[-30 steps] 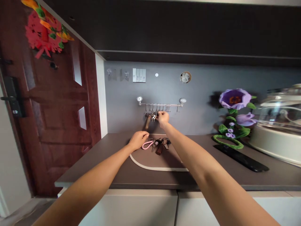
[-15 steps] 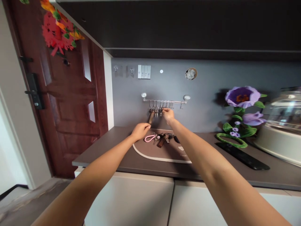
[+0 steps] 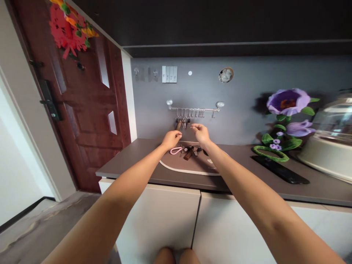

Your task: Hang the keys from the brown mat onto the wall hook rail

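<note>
Red-brown door (image 3: 82,110) at left, grey-brown counter (image 3: 132,161) over white cabinet fronts (image 3: 165,220), grey wall behind. Far right of the counter: domed glass-lidded appliance (image 3: 330,139), purple flower ornament (image 3: 287,106), flat black object (image 3: 280,169) in front of it. Brown mat with pale rim (image 3: 189,170) lies mid-counter, right under the chrome hook rail (image 3: 195,109) on the wall.

Both arms are stretched out between rail and mat. Right hand (image 3: 201,132) hangs in the air just below the rail, fingers loosely curved and apart, nothing seen in it, so it reads as released. Left hand (image 3: 171,139) hovers over the mat's left end with fingers drawn together; too small to tell if anything is pinched.

Hanging keys (image 3: 182,123) sit on the rail's left hooks, close to both hands but apart from them; the hooks to the right look bare. On the mat: pink loop keyring (image 3: 175,150) just under the left hand, not touched, and next to it a dark key bunch with brown fob (image 3: 190,151).

Judged step: in between key bunches, with some hung and some on the mat. Hanging another would call for a pinch on its ring or loop, then lining that ring up with a thin free hook
</note>
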`<state>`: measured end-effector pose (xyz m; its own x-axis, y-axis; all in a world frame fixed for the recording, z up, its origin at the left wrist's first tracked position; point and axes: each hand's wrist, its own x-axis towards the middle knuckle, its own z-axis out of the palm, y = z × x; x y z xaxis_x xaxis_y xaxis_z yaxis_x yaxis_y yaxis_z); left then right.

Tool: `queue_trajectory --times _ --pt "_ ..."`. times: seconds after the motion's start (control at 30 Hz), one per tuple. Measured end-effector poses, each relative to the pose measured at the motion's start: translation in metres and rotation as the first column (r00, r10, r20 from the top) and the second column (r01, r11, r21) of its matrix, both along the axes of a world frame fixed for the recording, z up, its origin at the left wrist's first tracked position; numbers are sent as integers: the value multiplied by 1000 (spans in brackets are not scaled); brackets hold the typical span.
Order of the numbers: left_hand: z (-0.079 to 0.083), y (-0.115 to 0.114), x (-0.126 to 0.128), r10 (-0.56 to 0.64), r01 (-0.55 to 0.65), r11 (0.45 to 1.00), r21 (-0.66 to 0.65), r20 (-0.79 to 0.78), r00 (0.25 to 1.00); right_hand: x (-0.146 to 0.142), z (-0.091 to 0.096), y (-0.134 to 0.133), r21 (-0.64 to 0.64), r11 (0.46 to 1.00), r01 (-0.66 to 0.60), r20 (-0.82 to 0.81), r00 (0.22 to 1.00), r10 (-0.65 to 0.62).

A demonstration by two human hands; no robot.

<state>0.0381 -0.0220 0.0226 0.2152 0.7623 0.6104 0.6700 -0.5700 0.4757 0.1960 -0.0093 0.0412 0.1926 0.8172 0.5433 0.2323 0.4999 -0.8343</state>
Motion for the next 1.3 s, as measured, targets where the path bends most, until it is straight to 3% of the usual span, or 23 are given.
queue_trajectory --times 0.2,0.37,0.57,0.77,0.97,1.13,1.3 --pt "-18 11 14 32 -32 999 -5 49 998 3 -37 -9 54 998 29 125 992 -35" --pt "-35 18 18 172 -173 984 -43 -28 985 3 -52 -7 99 991 85 371 921 -116" --pt "-43 23 16 173 -185 981 -57 -166 971 2 -55 -1 120 986 115 479 863 -159" --pt "-50 32 12 164 -198 954 -224 -161 973 4 -54 0 103 985 140 482 859 -173" --pt "-47 28 3 84 -120 955 -271 -139 987 3 -54 -1 83 986 147 489 856 -169" --pt "-45 29 -5 -33 -13 974 -225 -203 979 3 -55 1 80 987 142 492 855 -162" --pt "-46 32 -6 -16 -22 992 -128 -289 957 2 -55 1 77 988 133 501 852 -154"
